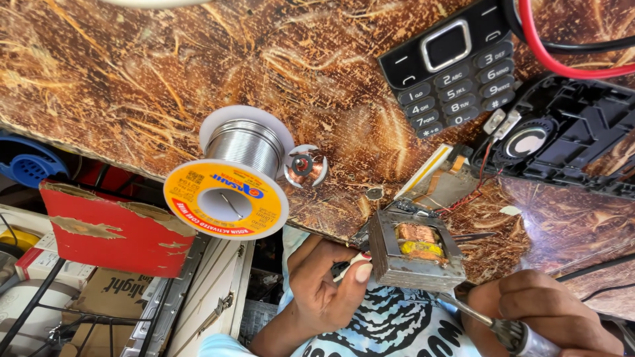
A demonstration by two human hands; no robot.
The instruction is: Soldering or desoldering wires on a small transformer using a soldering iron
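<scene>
At the workbench's [132,73] near edge, the left hand [322,285] curls shut on a thin tool beside the small transformer [413,251] while the right hand [546,311] grips a soldering iron [493,324], seemingly mid-soldering, which calls for a steady tip.

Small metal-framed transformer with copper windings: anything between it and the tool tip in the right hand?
Nothing visible does. The right hand holds a metal-shafted tool whose tip comes up to the lower right corner of the small metal-framed transformer; the exact contact is hard to tell. The left hand steadies the transformer's left side, clear of that corner.
</scene>
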